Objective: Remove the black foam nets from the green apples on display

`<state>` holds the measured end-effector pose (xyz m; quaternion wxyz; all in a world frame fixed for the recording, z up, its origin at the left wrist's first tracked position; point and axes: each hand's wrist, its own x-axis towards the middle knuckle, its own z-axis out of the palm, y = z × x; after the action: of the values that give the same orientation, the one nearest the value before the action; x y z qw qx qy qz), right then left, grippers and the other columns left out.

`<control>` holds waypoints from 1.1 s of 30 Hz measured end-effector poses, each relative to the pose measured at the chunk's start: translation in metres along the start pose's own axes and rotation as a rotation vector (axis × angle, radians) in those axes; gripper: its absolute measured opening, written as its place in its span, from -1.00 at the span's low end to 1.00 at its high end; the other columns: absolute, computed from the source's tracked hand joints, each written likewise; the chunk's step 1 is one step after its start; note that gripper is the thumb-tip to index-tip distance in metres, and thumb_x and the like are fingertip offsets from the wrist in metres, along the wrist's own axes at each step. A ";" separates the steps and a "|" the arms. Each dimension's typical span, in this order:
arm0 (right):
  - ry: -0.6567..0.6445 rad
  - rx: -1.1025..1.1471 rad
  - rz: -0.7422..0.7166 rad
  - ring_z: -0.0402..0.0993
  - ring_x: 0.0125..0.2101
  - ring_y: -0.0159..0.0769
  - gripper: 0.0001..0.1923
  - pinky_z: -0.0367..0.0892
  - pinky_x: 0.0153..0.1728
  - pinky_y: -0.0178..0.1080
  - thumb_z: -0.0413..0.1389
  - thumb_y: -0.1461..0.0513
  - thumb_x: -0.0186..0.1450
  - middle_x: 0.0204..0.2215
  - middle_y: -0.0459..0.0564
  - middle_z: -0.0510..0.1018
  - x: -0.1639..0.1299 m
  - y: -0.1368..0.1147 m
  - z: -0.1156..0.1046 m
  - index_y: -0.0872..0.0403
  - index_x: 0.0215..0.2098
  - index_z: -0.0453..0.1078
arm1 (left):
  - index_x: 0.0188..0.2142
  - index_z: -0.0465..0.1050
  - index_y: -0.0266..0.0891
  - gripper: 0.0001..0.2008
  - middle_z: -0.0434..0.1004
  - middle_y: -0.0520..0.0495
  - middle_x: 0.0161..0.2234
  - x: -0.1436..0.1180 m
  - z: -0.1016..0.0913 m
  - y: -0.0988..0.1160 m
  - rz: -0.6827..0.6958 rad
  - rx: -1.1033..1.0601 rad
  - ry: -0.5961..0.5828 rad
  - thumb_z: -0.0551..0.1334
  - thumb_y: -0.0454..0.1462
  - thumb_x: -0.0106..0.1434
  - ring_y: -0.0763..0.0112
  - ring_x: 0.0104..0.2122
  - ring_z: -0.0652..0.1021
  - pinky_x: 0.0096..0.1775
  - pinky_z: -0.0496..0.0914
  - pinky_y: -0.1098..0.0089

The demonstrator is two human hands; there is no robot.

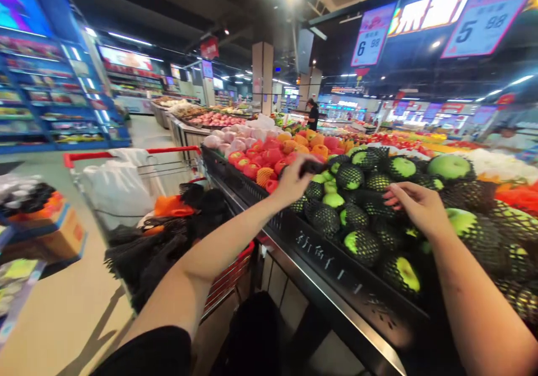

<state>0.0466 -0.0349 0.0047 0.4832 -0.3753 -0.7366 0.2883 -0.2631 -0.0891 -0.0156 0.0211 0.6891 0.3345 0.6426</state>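
My left hand (295, 181) is closed on a small black piece that looks like a foam net (313, 167), above the edge where the red fruit meets the green fruit. Over the display of green apples (333, 199), my right hand (422, 208) hovers with its fingers bent and apart, and nothing shows in it. Many of the apples sit in black foam net sleeves (325, 220); a few are bare. Whether the right fingertips touch a sleeve below them is hard to tell.
A shopping cart (172, 151) stands at the left, holding a white plastic bag (120, 188) and a heap of black and orange netting (168, 253). A black crate wall (319, 253) edges the stand. Red apples (252, 170) lie beyond; a person (312, 114) stands farther back.
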 end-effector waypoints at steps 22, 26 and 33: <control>0.338 0.172 -0.026 0.14 -0.77 -0.53 -0.49 0.03 -0.80 -0.37 0.35 0.02 0.00 -0.54 -0.28 0.34 0.000 0.006 -0.009 -0.02 -0.14 0.35 | -0.19 0.41 -0.17 -0.72 0.54 -0.06 -0.18 0.041 0.145 -0.015 -0.570 -0.750 -0.121 0.21 -0.07 0.18 0.33 -0.18 0.57 -0.19 0.46 0.35; 0.100 0.124 -0.028 0.13 -0.77 -0.46 -0.25 0.04 -0.74 -0.34 0.31 0.12 0.06 -0.65 -0.36 0.25 -0.003 0.005 -0.007 -0.09 0.19 0.21 | -0.08 0.47 -0.16 -0.55 0.55 -0.09 -0.05 0.038 0.142 -0.011 -0.357 -0.612 -0.230 0.39 -0.05 0.08 0.27 -0.07 0.54 -0.09 0.40 0.33; 0.025 -0.197 -0.168 0.12 -0.61 -0.44 -0.70 0.12 -0.53 -0.28 0.26 -0.01 0.17 -0.49 -0.20 0.39 -0.004 0.007 -0.003 0.00 -0.28 0.40 | -0.27 0.55 -0.27 -0.63 0.61 -0.06 -0.25 0.035 0.143 -0.015 -0.321 -0.544 -0.320 0.49 -0.14 -0.04 0.40 -0.28 0.53 -0.17 0.33 0.37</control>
<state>0.0524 -0.0339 -0.0012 0.4758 -0.3613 -0.7840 0.1684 -0.1424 -0.0027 -0.0168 0.3566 0.6888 0.2473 0.5807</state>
